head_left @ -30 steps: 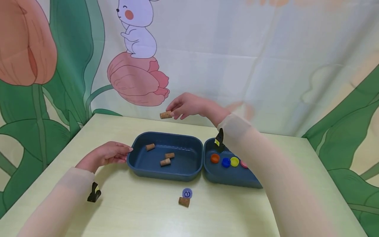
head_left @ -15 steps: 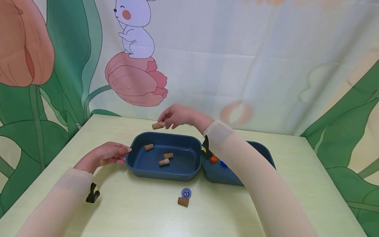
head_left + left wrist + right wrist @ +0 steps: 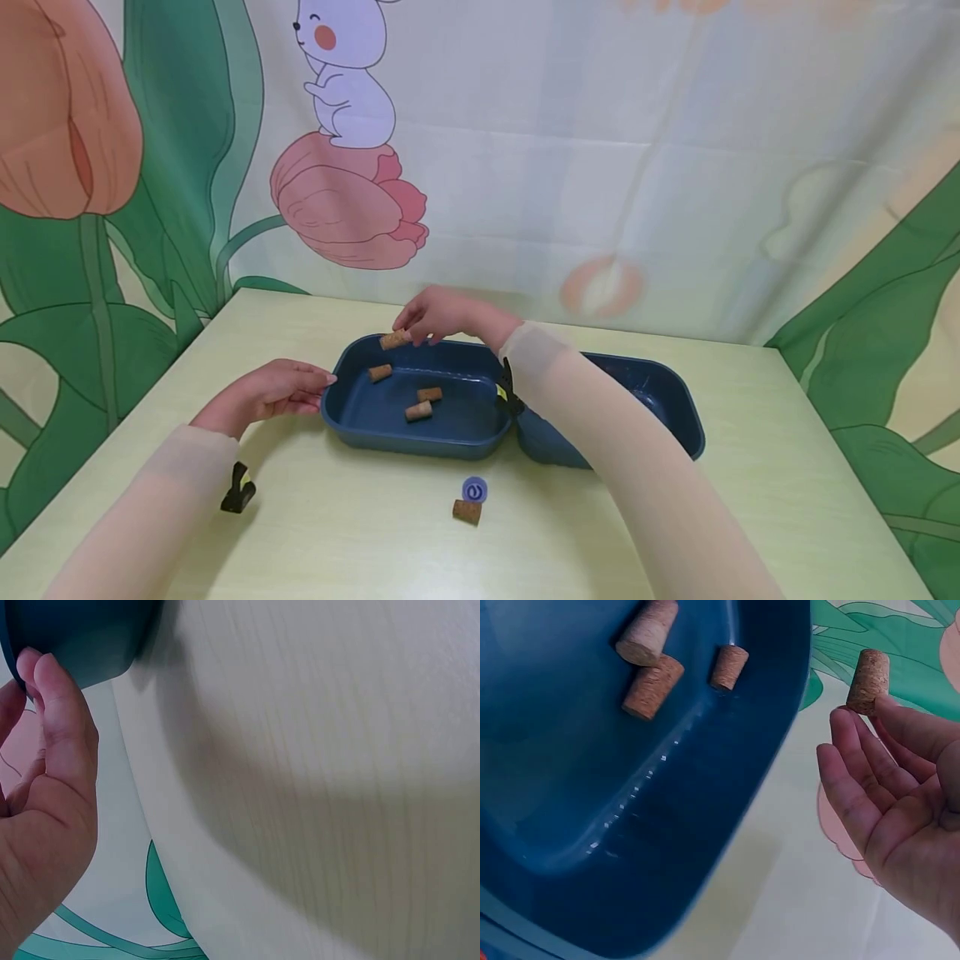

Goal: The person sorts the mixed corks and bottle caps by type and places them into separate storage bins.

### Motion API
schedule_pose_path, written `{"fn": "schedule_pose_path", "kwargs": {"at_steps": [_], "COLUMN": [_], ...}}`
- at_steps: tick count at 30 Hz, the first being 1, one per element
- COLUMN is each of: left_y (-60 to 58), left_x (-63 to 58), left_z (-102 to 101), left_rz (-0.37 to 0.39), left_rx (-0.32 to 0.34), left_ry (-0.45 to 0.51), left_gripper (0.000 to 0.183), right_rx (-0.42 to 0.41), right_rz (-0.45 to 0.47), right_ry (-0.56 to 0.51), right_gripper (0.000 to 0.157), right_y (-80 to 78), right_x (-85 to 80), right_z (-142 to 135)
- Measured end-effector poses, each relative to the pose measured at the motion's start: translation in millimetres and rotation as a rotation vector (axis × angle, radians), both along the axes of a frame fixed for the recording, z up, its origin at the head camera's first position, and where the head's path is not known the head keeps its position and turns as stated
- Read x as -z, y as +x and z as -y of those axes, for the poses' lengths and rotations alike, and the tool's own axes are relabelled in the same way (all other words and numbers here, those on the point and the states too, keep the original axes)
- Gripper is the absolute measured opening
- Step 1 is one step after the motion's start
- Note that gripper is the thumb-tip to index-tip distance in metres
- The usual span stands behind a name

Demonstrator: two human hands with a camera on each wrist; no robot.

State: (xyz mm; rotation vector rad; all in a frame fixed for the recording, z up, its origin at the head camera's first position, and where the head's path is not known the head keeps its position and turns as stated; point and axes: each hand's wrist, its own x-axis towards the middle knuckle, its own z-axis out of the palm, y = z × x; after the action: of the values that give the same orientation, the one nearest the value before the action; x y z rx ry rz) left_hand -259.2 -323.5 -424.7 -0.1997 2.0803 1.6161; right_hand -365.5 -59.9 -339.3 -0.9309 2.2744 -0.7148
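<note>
Between the thumb and fingertips of my right hand (image 3: 442,312) is a cork (image 3: 394,339), also plain in the right wrist view (image 3: 870,681). It hovers over the far left rim of a dark blue tray (image 3: 420,447). Inside that tray lie three more corks, one near the left end (image 3: 380,372) and a pair close together, the upper cork (image 3: 430,393) and the lower cork (image 3: 418,411). My left hand (image 3: 281,390) pinches the tray's left rim, as the left wrist view (image 3: 56,750) shows; some of its fingers are out of sight.
A second blue tray (image 3: 678,400) stands against the first on the right, partly hidden by my right sleeve. In front lie a purple bottle cap (image 3: 475,489) and another cork (image 3: 467,512) on the pale table (image 3: 337,525). A printed curtain (image 3: 525,167) hangs behind.
My right hand has come down and slightly left with the cork, from above the table's back edge to the tray's far rim. The left hand stays at the tray.
</note>
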Motion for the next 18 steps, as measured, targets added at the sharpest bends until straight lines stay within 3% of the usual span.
{"fn": "schedule_pose_path", "kwargs": {"at_steps": [10,18], "left_y": [0.5,-1.3], "left_x": [0.1,3.8], "left_z": [0,2], "left_rz": [-0.001,-0.004], "left_rx": [0.001,0.002], "left_ry": [-0.001,-0.002], "left_gripper": [0.040,0.038], "right_rx": [-0.013,-0.011], "right_rz": [-0.021,-0.012], "right_ry": [0.088,0.099], "right_gripper": [0.032,0.032], "right_y": [1.3,4.2], "right_x": [21.6,32.8], "right_z": [6,9]}}
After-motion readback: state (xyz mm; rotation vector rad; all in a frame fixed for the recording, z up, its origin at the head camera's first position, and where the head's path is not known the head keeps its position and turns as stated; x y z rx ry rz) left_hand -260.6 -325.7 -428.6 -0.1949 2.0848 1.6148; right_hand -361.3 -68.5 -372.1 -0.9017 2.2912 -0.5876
